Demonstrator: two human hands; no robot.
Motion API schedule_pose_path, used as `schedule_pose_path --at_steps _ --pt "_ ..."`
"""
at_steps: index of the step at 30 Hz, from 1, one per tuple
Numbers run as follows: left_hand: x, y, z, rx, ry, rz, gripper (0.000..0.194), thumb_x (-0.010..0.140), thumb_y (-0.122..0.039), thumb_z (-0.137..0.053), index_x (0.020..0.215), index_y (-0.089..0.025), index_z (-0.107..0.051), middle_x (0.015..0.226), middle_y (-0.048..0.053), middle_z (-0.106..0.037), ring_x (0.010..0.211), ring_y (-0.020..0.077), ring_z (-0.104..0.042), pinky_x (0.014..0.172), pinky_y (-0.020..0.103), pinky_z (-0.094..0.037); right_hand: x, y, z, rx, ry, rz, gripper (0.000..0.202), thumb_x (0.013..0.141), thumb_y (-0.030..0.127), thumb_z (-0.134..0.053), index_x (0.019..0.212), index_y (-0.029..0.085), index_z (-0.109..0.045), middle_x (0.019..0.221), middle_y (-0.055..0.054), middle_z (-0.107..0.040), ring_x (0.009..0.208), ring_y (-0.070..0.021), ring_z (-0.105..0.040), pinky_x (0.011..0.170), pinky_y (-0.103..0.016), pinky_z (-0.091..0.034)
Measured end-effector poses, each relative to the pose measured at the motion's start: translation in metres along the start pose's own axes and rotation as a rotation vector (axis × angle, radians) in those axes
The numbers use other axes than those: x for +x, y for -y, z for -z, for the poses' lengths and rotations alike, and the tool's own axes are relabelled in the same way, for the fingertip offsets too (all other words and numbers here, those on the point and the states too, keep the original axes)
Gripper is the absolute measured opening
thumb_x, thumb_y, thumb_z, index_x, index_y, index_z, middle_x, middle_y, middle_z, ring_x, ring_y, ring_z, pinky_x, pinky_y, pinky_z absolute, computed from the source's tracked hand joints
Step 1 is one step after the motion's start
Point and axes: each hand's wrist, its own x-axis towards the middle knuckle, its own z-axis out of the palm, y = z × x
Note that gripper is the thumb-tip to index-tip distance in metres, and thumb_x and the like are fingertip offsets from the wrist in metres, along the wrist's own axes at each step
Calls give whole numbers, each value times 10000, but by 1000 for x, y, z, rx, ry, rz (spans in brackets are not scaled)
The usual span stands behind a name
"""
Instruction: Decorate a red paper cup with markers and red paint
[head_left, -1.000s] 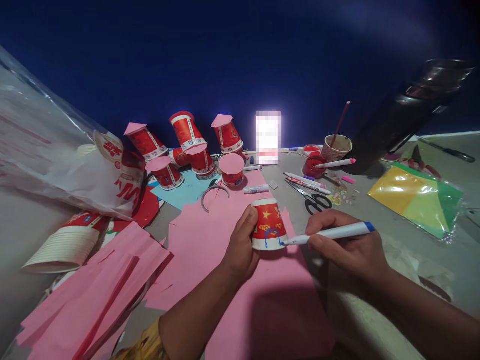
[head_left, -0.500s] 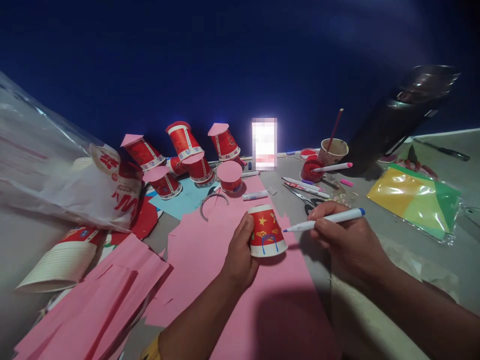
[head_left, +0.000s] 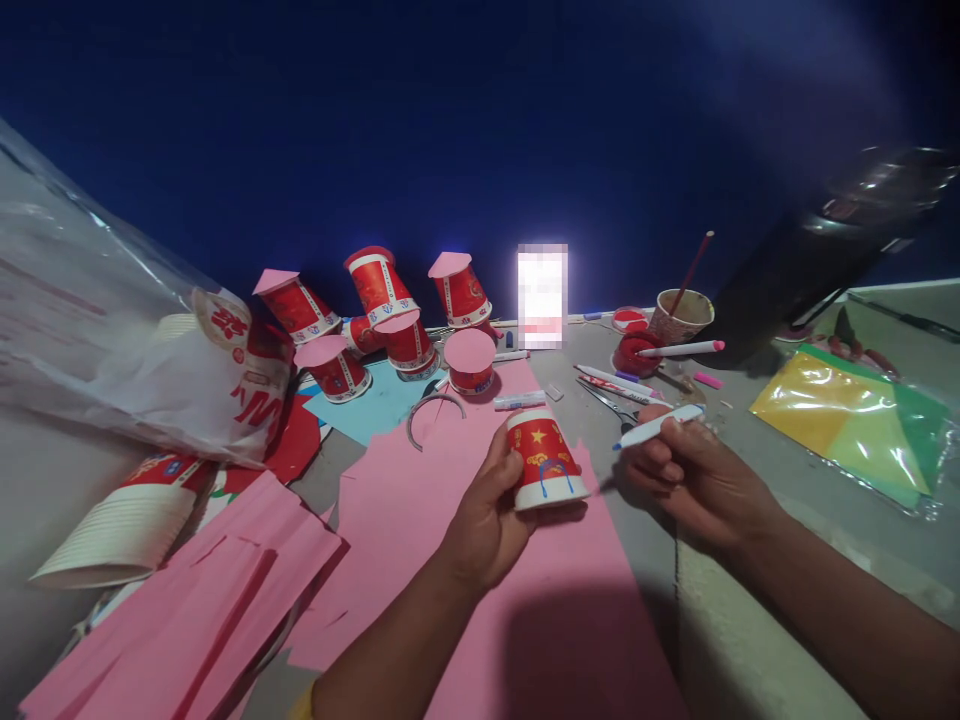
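Observation:
My left hand [head_left: 487, 515] is closed around the left side of a red paper cup [head_left: 541, 462], held upside down with its white rim at the bottom. The cup carries a yellow star, gold cloud marks and a blue arch with legs drawn near the rim. In my right hand [head_left: 690, 470] is a white marker [head_left: 660, 428] with a blue tip that points left, apart from the cup. Pink paper sheets [head_left: 420, 540] lie beneath the cup and my left hand.
Red cups with pink paper tops [head_left: 334, 367] stand at the back left beside a blue sheet [head_left: 352, 405]. Stacked cups [head_left: 112, 530] and a plastic bag [head_left: 135, 350] lie left. Scissors [head_left: 615, 405], a brush cup [head_left: 681, 315], a dark bottle [head_left: 817, 250] and a colourful packet [head_left: 855, 420] are right.
The marker has moved away from the cup to the right, its tip turned lower and its body tilted differently. The cup is tipped slightly. The whole view has shifted a little.

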Motion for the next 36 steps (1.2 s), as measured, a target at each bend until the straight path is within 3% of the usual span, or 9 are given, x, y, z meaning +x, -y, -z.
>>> schedule_pose_path --at_steps 3,5,7,11,14,19,25,30,36 --pt "-4 -1 -1 109 131 -27 1026 642 -334 -993 1516 -346 -455 1216 120 -734 1030 379 -782 910 589 -620 -5 0 -5 -2 12 -11 419 710 525 -944 792 225 -663 567 67 -469 479 -82 -281 458 -228 -289" --pt "-6 -1 -2 172 151 -21 1095 618 -263 -1005 1537 -370 -418 1259 133 -722 1003 370 -788 904 592 -623 -6 2 -7 35 12 -16 408 687 485 -952 769 211 -661 567 59 -498 474 -77 -301 464 -222 -293" --pt "-6 1 -2 219 145 -38 1063 618 -235 -1002 1517 -356 -447 1281 137 -712 990 353 -785 890 569 -632 -7 4 -7 80 15 -23 384 668 443 -952 775 205 -670 556 57 -510 472 -75 -325 469 -213 -302" --pt "-3 2 -2 315 95 -130 974 569 -186 -1014 1428 -299 -569 1332 134 -692 1071 316 -747 871 411 -634 -7 5 -8 108 29 -41 333 654 394 -933 787 200 -697 532 53 -527 464 -80 -367 479 -216 -326" --pt "-4 -2 -3 379 57 -163 1001 553 -156 -1012 1436 -323 -572 1346 118 -685 1101 312 -727 805 349 -637 -7 4 -8 103 14 -27 316 651 383 -933 793 199 -719 531 50 -542 459 -84 -368 483 -230 -330" --pt "-7 -6 -6 477 30 -174 1019 599 -126 -981 1472 -382 -522 1400 110 -647 1108 306 -715 779 352 -648 -5 2 -4 55 -15 -8 357 676 426 -958 830 212 -717 563 45 -591 467 -84 -405 487 -218 -324" --pt "-2 1 -12 598 -25 -318 866 641 -93 -949 1380 -317 -557 1353 112 -693 1234 310 -669 931 344 -590 -3 1 -1 36 -14 -28 392 683 459 -965 773 192 -693 521 47 -572 446 -73 -402 476 -214 -345" --pt "-1 3 -16 668 -10 -319 838 686 -139 -946 1387 -312 -520 1397 124 -671 1259 311 -676 1007 383 -564 -5 4 -4 -45 -55 71 404 659 474 -973 793 191 -719 544 27 -621 454 -80 -450 457 -204 -340" --pt "-1 4 -8 695 33 -331 874 717 -7 -809 1473 -321 -505 1514 120 -613 1286 308 -680 1057 390 -552 -18 -1 3 -283 -54 239 241 830 407 -886 842 209 -750 606 8 -660 546 -134 -571 504 -237 -429"
